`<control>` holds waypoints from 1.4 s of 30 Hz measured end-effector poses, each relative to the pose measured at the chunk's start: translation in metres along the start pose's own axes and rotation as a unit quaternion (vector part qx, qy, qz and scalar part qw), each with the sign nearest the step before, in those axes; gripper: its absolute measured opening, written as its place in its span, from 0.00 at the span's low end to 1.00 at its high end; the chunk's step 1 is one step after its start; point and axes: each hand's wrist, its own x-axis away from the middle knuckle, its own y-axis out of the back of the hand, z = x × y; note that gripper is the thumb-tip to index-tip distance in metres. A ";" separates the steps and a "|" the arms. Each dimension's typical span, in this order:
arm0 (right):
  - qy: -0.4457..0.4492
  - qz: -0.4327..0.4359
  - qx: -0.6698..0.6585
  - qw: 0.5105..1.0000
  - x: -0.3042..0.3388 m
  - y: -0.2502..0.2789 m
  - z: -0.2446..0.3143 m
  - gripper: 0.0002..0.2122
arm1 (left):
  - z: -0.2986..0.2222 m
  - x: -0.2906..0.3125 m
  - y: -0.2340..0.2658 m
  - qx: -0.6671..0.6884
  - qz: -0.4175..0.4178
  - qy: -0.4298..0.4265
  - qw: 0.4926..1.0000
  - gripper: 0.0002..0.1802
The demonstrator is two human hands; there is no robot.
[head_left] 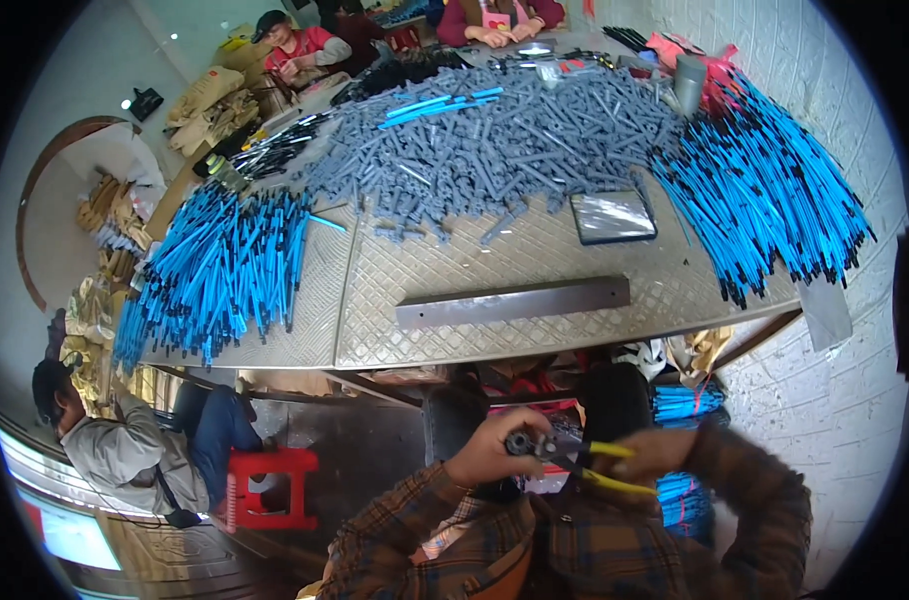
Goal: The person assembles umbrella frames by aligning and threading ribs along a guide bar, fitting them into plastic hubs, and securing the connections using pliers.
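Note:
My left hand (pixel 487 452) is closed around a small dark grey cylindrical part (pixel 520 442), whose round end shows past the fingers. In my right hand (pixel 657 455), somewhat blurred, are yellow-handled pliers (pixel 620 487). Their handles are spread apart, and the jaws reach to the grey part beside my left fingers; whether they grip it cannot be made out. Both hands are over my lap, in front of the table's near edge. Across the table (pixel 535 252) from them lies a long dark metal bar (pixel 515 302) with a hole near each end.
A large heap of grey plastic pieces (pixel 515 140) covers the table's middle. Bundles of blue rods with black ends lie left (pixel 230 265) and right (pixel 775 190). A dark-framed phone or tablet (pixel 613 217) lies near the heap. A seated person (pixel 140 450) is left; others sit across.

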 end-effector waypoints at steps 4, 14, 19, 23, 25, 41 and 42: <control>-0.076 0.069 -0.360 0.927 -0.004 -0.027 -0.054 0.29 | -0.001 -0.006 -0.002 -0.026 0.059 -0.019 0.998 0.19; -0.088 0.064 -0.198 0.974 -0.015 0.009 0.005 0.30 | 0.007 -0.016 0.010 -0.030 0.005 0.001 1.000 0.22; -0.007 0.083 -0.348 0.934 -0.018 -0.011 0.014 0.26 | 0.010 -0.004 0.011 -0.044 0.014 -0.025 0.999 0.23; -0.024 -0.019 -0.103 0.994 -0.010 0.009 0.045 0.24 | 0.018 -0.004 0.010 0.025 -0.079 -0.018 0.996 0.23; -0.041 -0.034 -0.040 0.998 -0.009 0.012 0.047 0.24 | 0.017 -0.005 0.010 0.029 -0.060 -0.006 0.998 0.23; 0.075 -0.064 0.002 0.995 -0.011 -0.013 0.008 0.25 | 0.015 0.002 0.005 0.038 0.023 0.047 0.998 0.25; 0.089 -0.096 0.075 0.988 -0.010 -0.011 0.018 0.25 | 0.012 0.001 0.004 0.038 0.006 0.059 0.998 0.26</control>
